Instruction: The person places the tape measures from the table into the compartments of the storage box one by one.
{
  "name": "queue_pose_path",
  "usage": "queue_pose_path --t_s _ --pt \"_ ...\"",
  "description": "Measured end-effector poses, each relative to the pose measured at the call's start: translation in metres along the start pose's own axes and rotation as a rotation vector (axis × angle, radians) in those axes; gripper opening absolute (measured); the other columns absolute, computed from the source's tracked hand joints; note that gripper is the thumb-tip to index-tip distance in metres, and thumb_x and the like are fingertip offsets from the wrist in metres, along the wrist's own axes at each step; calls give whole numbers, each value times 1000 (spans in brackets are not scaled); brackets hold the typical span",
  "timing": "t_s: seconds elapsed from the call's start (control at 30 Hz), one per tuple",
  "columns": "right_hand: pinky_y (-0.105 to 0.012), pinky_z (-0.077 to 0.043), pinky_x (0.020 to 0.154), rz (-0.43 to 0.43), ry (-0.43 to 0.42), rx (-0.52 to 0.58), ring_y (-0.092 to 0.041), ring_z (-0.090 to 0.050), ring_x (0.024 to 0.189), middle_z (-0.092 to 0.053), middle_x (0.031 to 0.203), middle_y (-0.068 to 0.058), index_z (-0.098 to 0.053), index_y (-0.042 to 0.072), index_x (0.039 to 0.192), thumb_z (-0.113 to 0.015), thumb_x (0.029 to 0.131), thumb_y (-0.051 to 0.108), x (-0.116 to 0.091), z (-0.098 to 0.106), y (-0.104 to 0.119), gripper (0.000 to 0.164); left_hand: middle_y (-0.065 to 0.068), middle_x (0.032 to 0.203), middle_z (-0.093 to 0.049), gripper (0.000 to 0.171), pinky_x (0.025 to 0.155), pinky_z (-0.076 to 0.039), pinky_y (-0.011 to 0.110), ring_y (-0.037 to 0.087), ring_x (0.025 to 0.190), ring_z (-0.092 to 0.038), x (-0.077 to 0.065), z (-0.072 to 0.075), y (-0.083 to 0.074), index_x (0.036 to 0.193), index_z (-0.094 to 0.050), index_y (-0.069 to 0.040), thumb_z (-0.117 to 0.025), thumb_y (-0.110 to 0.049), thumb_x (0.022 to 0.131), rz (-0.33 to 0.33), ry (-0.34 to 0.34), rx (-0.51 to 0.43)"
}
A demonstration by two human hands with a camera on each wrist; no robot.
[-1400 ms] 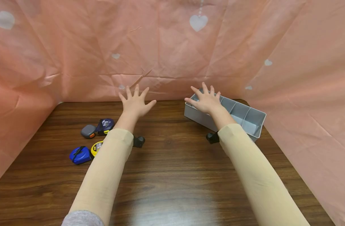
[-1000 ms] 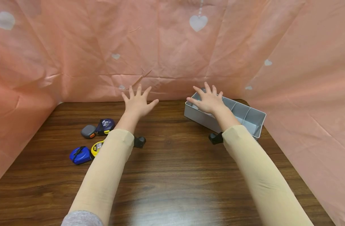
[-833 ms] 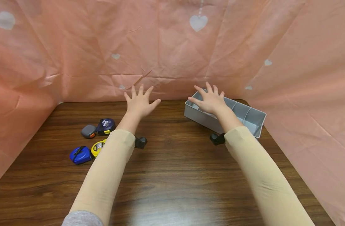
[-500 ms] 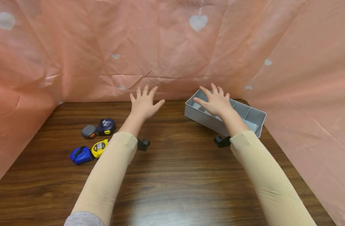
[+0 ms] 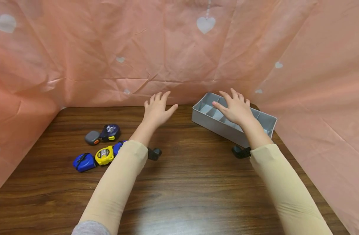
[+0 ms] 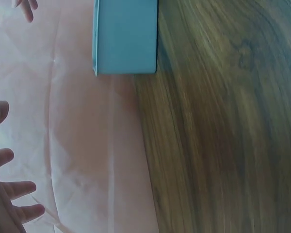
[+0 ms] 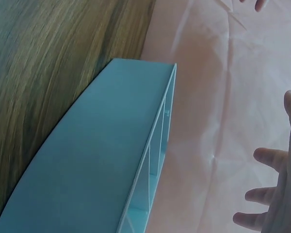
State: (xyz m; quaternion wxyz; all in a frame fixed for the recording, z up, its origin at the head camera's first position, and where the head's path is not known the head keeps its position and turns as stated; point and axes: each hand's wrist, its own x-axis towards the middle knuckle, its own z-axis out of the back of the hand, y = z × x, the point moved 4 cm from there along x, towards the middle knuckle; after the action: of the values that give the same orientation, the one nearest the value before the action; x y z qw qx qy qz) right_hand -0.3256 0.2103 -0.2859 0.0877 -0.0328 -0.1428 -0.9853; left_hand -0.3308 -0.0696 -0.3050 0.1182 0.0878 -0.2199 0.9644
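My left hand point(image 5: 156, 112) hovers over the back middle of the table, fingers spread and holding nothing. Over the grey divided box point(image 5: 214, 126), my right hand point(image 5: 236, 109) hangs with loosely spread fingers, overlapping its compartments in the head view. In the right wrist view the box point(image 7: 92, 145) stands below and beside the right hand point(image 7: 281, 189). To the left of my left forearm lie several tape measures: a grey one point(image 5: 92, 137), a dark blue one point(image 5: 110, 132), a yellow one point(image 5: 104, 155) and a blue one point(image 5: 84, 162). Another blue tape measure point(image 5: 117, 147) is partly hidden behind the sleeve.
The wooden table point(image 5: 179, 189) is bounded at the back and sides by a pink cloth point(image 5: 167, 42) with white hearts. The box sits at an angle near the back right corner, close to the cloth. Black wrist cameras stick out under both wrists.
Both hands have shifted right, and their fingers have relaxed from a wide spread. More of the yellow tape measure and another blue one now show beside the left sleeve. The box has stayed put.
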Motion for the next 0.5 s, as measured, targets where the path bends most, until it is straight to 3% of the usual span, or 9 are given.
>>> queue_pose_path --t_s 0.27,0.5 --pt "-69 -4 101 -9 -48 54 -50 -7 137 -3 156 -23 -23 17 153 -32 92 69 -14 7 -21 81 14 149 -28 66 103 -24 56 38 132 -31 1 -12 -7 151 -27 -17 -45 -50 97 -26 -3 -135" --pt "-71 -4 100 -27 -80 84 -53 -9 136 -6 156 -24 -25 14 152 -33 93 67 -28 10 -42 80 13 148 -30 63 104 -26 54 37 131 -34 2 -27 -10 152 -26 -18 -46 -45 99 -14 18 -220"
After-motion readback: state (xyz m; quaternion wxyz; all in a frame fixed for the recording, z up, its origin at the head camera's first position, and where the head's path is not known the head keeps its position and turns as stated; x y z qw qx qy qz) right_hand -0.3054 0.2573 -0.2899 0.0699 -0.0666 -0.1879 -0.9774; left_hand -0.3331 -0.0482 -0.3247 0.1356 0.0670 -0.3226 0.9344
